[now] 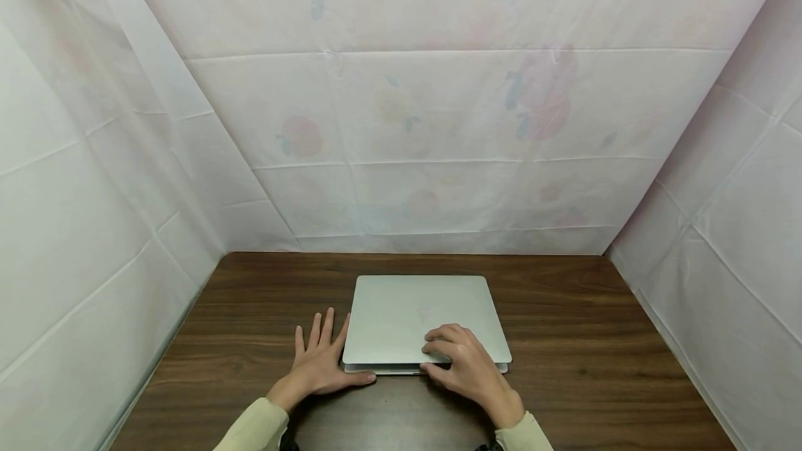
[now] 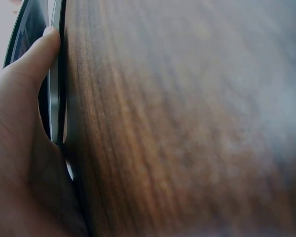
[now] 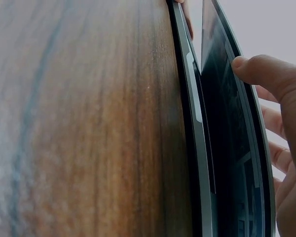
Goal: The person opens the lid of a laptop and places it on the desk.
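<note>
Cloth [image 1: 426, 110], pale and creased, hangs at 12, 9 and 3 o'clock round a wooden table [image 1: 583, 339], seen by me from beside the person at 6. Near the table's middle lies a silver laptop [image 1: 382, 326]; its lid [image 1: 407, 294] stands slightly lifted from the base [image 3: 201, 158], leaving a narrow gap at 6 o'clock. Right hand [image 1: 466, 364], at 5 o'clock: pinches the lid's front edge, thumb [image 3: 266, 71] inside at the screen's border, fingers [image 3: 281, 160] outside. Left hand [image 1: 317, 364], at 8 o'clock: grasps nothing, fingers spread, thumb [image 2: 34, 57] laid at the base's front edge. Step in hand, as judged: turning the lid on its hinge. Good practice would steady the base with the left thumb, pinch near mid-edge so the lid swings without twisting, favour the rim over the glass, and guard fingertips in the gap.
</note>
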The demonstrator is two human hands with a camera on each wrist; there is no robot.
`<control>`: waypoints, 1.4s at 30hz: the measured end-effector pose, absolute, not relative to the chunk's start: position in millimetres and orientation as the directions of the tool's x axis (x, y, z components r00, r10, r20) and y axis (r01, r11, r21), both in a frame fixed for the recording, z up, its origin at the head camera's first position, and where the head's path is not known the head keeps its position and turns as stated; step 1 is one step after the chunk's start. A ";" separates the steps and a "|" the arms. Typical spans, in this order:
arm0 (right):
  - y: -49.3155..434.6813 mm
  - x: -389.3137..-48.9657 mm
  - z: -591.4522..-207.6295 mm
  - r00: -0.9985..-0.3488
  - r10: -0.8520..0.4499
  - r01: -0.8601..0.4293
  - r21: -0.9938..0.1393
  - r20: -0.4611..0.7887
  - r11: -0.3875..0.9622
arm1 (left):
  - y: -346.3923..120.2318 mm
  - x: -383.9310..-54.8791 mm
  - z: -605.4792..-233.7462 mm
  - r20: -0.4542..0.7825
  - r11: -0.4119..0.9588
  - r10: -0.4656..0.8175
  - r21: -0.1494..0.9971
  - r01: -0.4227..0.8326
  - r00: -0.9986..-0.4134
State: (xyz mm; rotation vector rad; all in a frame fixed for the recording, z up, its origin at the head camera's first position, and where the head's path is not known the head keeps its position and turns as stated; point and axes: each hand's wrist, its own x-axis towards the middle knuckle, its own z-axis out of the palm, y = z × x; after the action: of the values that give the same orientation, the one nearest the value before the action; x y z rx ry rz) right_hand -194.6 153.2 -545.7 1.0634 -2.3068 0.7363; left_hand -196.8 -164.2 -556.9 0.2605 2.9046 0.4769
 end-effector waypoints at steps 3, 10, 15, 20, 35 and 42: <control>153.1 -193.9 -544.8 -0.585 -0.522 -0.785 -0.271 0.620 0.557 | -164.0 -196.3 -556.2 -0.160 0.933 0.200 0.331 0.138 -0.967; 153.1 -194.7 -544.1 -0.587 -0.520 -0.786 -0.281 0.621 0.551 | -164.2 -195.3 -555.0 -0.162 0.929 0.202 0.344 0.136 -0.966; 153.5 -196.1 -543.4 -0.585 -0.520 -0.789 -0.290 0.622 0.542 | -164.5 -195.7 -556.1 -0.163 0.929 0.200 0.344 0.134 -0.966; 153.9 -195.9 -540.1 -0.608 -0.524 -0.776 -0.308 0.597 0.550 | -164.1 -196.8 -557.6 -0.167 0.931 0.192 0.342 0.125 -0.967; 153.8 -199.2 -533.9 -0.563 -0.536 -0.803 -0.262 0.629 0.535 | -166.0 -197.4 -560.1 -0.156 0.916 0.194 0.383 0.121 -0.969; 154.3 -200.3 -532.5 -0.552 -0.535 -0.808 -0.252 0.639 0.533 | -164.9 -196.9 -556.2 -0.193 0.921 0.191 0.375 0.108 -0.962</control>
State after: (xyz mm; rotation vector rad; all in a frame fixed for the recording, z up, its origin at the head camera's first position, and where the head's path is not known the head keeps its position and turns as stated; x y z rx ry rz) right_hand -200.3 154.3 -532.5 1.0896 -2.2806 0.7360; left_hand -196.9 -164.9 -556.2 0.2255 2.8545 0.5381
